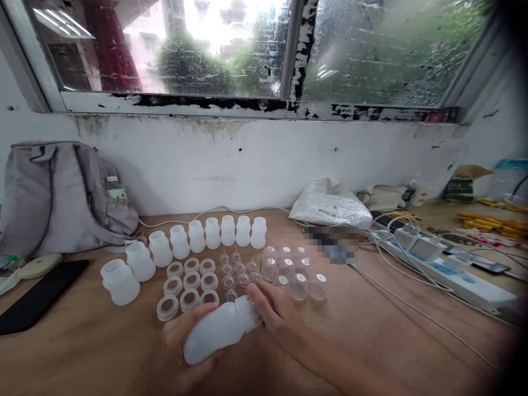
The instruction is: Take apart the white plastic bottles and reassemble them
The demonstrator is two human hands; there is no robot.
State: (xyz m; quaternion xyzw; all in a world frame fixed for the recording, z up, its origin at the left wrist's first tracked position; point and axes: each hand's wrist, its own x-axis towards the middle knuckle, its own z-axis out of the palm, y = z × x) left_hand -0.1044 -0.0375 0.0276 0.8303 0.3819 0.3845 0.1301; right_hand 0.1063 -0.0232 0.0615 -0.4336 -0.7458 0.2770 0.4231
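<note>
My left hand (187, 344) is wrapped around the body of a white translucent baby bottle (216, 333), which lies tilted with its neck up to the right. At the neck, the fingers of my right hand (276, 311) are closed on the bottle's collar end; what they cover there is partly hidden. Just beyond the bottle sit several clear collar rings (192, 280) in rows. Beside them stand several clear silicone nipples (239, 269), and to their right several transparent caps (297, 286). Behind these, a curved row of open white bottles (197, 236) stands upright.
A grey backpack (61, 192) leans at the left wall, with a black phone-like slab (43, 297) before it. A white plastic bag (332, 203) lies at the back. To the right are a power strip (445, 269) and loose cables. A window (226, 49) is above.
</note>
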